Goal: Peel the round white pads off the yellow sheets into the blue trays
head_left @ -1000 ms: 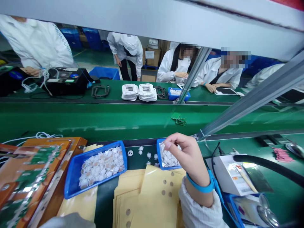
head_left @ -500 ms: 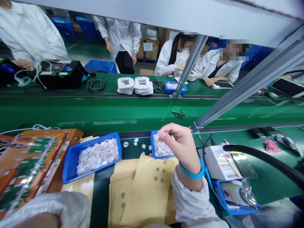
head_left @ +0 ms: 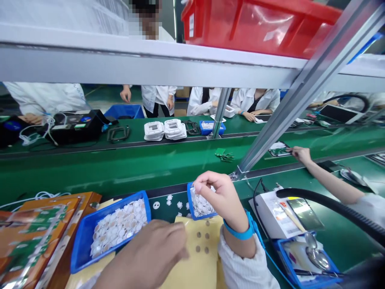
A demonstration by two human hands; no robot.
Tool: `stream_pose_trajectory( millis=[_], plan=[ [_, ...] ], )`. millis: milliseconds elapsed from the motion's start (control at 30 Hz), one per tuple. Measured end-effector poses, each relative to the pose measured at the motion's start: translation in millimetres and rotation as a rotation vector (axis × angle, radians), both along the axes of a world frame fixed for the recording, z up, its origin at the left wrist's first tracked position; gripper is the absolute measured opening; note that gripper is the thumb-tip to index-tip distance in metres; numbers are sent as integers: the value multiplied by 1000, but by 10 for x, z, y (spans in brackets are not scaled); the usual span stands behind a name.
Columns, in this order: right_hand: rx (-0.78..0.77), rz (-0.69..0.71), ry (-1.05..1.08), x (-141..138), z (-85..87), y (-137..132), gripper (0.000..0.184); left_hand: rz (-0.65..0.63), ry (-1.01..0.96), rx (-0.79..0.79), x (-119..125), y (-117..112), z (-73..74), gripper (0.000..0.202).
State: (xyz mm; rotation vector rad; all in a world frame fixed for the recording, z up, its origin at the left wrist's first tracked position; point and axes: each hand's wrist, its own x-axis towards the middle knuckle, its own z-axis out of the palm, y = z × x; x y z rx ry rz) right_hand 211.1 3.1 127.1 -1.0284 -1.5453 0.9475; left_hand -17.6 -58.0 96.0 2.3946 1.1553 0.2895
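Note:
My right hand [head_left: 218, 196] is held in a pinch in front of the small blue bin [head_left: 190, 204], whose white pieces [head_left: 201, 204] it partly covers. Whatever lies between its fingertips is too small or hidden to make out. Over the yellow paper sheets [head_left: 192, 273] is my left hand [head_left: 147, 255], slightly blurred, fingers curled together; their contents are hidden. Several small round discs [head_left: 198, 235] lie on the top sheet, between the hands. Left of them, a larger blue bin [head_left: 78, 247] holds many round white pieces [head_left: 118, 226].
Loose white pieces [head_left: 169, 200] lie between the bins. Orange fixtures with green boards [head_left: 45, 218] stand left. At right are a white box [head_left: 270, 212], a black flexible tube [head_left: 327, 202] and a blue tray [head_left: 284, 257]. A co-worker's hand [head_left: 300, 154] holds a circuit board [head_left: 279, 149]. A metal post [head_left: 270, 116] slants above.
The view has tilted upward, showing a red bin on the shelf. My left hand has come in over the paper. A co-worker's arm now reaches in from the right. My right hand keeps its pinch.

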Motion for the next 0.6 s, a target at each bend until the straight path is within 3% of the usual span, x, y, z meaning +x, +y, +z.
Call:
stream_pose_trajectory(
  millis=[100, 267, 467, 600],
  plan=[
    [-2, -6, 3, -24, 4, -1, 16, -56, 217, -104, 213, 287, -258, 22],
    [-11, -17, -20, -37, 4, 5, 14, -6, 226, -108, 352, 438, -568, 29],
    [-31, 1, -6, -39, -18, 30, 14, -19, 268, -175, 307, 445, -703, 37],
    [-60, 31, -40, -55, -32, 40, 15, -11, 289, -169, 316, 483, -713, 36]
  ],
)
